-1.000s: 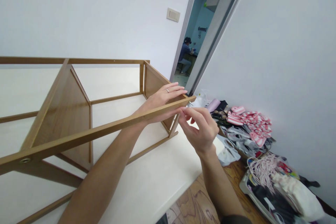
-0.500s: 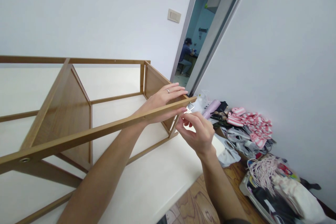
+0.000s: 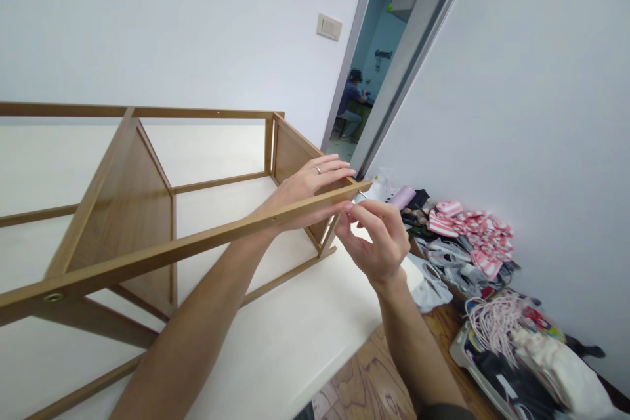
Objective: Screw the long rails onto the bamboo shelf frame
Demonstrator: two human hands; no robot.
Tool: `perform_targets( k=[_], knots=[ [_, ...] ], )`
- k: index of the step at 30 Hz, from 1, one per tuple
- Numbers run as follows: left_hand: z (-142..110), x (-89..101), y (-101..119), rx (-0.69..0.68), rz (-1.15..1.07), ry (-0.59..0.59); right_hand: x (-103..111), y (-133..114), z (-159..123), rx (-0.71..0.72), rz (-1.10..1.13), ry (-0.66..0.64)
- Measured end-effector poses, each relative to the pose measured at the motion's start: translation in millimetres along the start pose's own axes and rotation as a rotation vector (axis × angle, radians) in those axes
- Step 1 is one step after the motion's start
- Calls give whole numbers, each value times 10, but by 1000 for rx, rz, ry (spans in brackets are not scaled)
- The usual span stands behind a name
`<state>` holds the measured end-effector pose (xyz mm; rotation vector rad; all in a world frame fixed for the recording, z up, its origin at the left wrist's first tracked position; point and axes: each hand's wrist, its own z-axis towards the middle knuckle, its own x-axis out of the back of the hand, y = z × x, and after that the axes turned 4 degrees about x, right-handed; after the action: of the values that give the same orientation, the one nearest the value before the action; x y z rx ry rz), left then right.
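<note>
A bamboo-coloured wooden shelf frame [image 3: 121,223] lies on its side, with a long wooden rail [image 3: 207,243] crossing close in front of me. My left hand [image 3: 308,190], wearing a ring, sits behind the rail's far end, its straight fingers lying against the end panel [image 3: 295,157]. My right hand [image 3: 378,243] is pinched just below that rail end. A small metal tool [image 3: 362,195] shows only as a tip beside its fingers, the rest hidden.
The frame rests on a white surface [image 3: 275,341] above a wood floor [image 3: 364,380]. Clothes [image 3: 467,236] and a tray of cords [image 3: 512,354] lie to the right by the wall. A seated person [image 3: 350,102] shows through the doorway.
My right hand has moved up and right toward the rail end, and its fingers now cover most of the metal tool. The view has shifted slightly. My left hand stays in place.
</note>
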<state>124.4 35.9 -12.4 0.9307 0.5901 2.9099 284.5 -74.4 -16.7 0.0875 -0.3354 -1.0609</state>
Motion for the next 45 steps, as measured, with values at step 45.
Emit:
perform_targets(
  k=[45],
  knots=[
    [15,-18,57,-27,75,40,-85,149,220,-226,-44,183]
  ],
)
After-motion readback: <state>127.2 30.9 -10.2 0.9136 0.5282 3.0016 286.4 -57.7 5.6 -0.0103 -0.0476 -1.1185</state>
